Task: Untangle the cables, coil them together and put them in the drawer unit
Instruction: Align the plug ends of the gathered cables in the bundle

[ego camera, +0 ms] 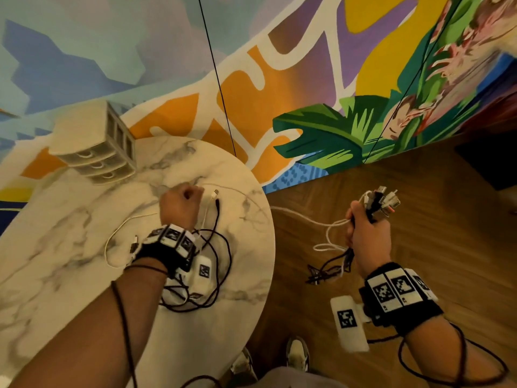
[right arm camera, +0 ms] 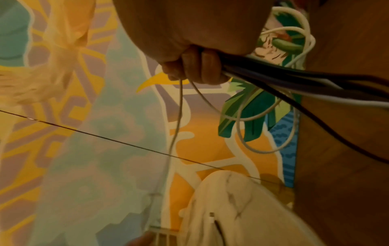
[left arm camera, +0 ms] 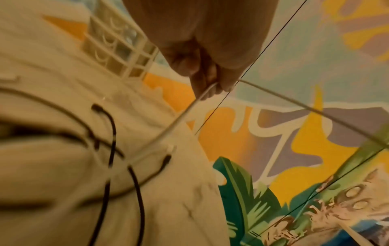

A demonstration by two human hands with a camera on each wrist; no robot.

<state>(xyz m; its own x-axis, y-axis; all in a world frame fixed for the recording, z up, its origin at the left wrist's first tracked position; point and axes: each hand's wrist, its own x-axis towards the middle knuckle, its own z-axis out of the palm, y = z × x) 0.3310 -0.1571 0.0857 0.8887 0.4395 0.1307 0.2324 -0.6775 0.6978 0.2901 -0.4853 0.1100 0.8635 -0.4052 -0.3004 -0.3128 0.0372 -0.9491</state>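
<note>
My left hand [ego camera: 181, 200] hovers over the round marble table [ego camera: 56, 233] and pinches a thin white cable [left arm camera: 181, 114] between curled fingers [left arm camera: 210, 83]. That cable runs off to the right toward my right hand [ego camera: 363, 219], held out over the floor. The right hand grips a bundle of black and white cables [right arm camera: 273, 74], with their plugs [ego camera: 383, 203] sticking up and loops [ego camera: 330, 247] hanging below. Loose black cables [ego camera: 212, 264] and another white cable [ego camera: 112, 245] lie on the table by my left wrist. The beige drawer unit [ego camera: 95, 147] stands at the table's far left.
A painted mural wall [ego camera: 279, 79] rises right behind the table. Wooden floor [ego camera: 419, 177] lies to the right, with my shoes [ego camera: 296, 354] at the bottom. A dark box [ego camera: 492, 163] sits at the far right by the wall.
</note>
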